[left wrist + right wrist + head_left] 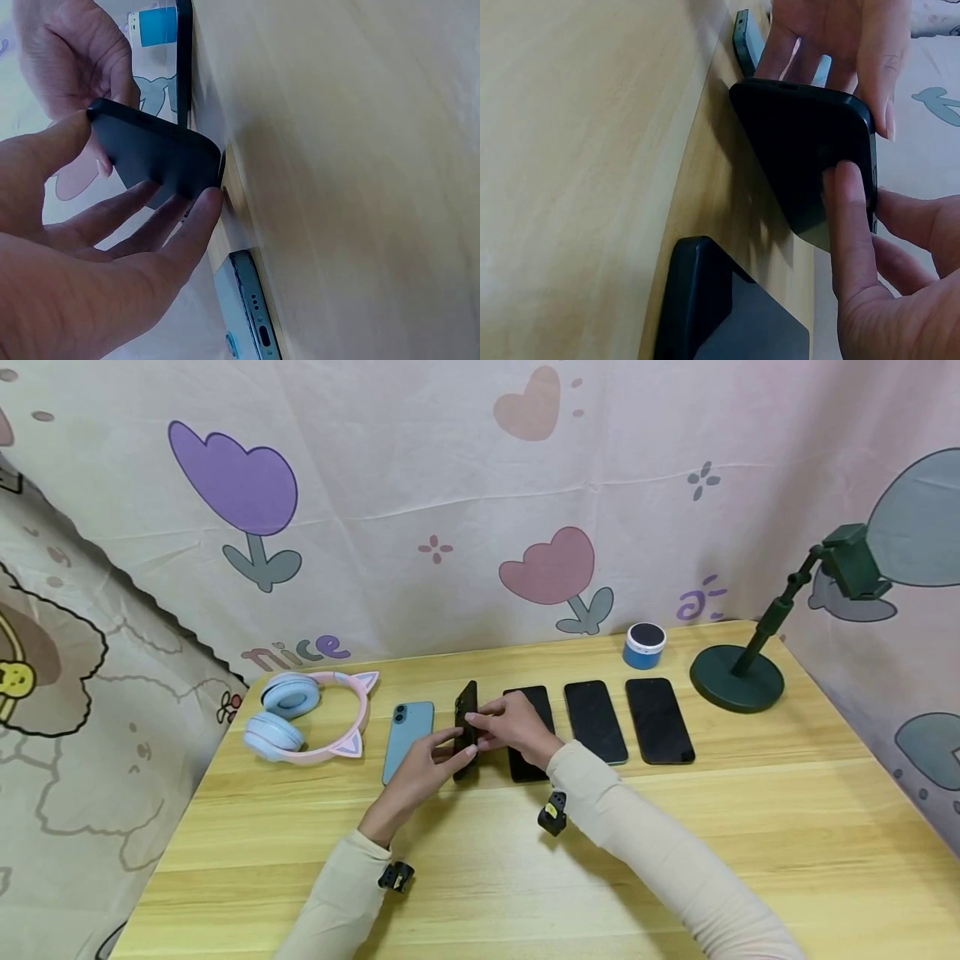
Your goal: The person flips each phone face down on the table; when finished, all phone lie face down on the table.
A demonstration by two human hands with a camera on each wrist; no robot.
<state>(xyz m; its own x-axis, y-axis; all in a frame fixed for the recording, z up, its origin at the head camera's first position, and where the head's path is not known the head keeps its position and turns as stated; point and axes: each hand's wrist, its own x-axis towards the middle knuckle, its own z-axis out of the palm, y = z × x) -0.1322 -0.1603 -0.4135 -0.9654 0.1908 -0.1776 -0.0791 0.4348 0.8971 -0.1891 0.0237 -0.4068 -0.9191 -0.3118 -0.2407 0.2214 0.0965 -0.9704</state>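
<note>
Wooden table (300,877), patterned cloth (405,452) behind.
Left hand (422,766) and right hand (519,724): fingers clamped on tilted black phone (466,728) beside blue phone (405,735); left-wrist view shows latter's charging port (265,335), hidden from head.

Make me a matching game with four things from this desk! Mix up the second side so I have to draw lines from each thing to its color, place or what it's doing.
Things:
1. cat-ear headphones
2. blue phone
3. desk lamp
4. tilted black phone

Clues:
A. held by the left hand and the right hand
B. dark green, farthest right
C. pink and pale blue, farthest left
D. lying flat, camera side up

Right pairs: 1-C, 2-D, 3-B, 4-A
</note>
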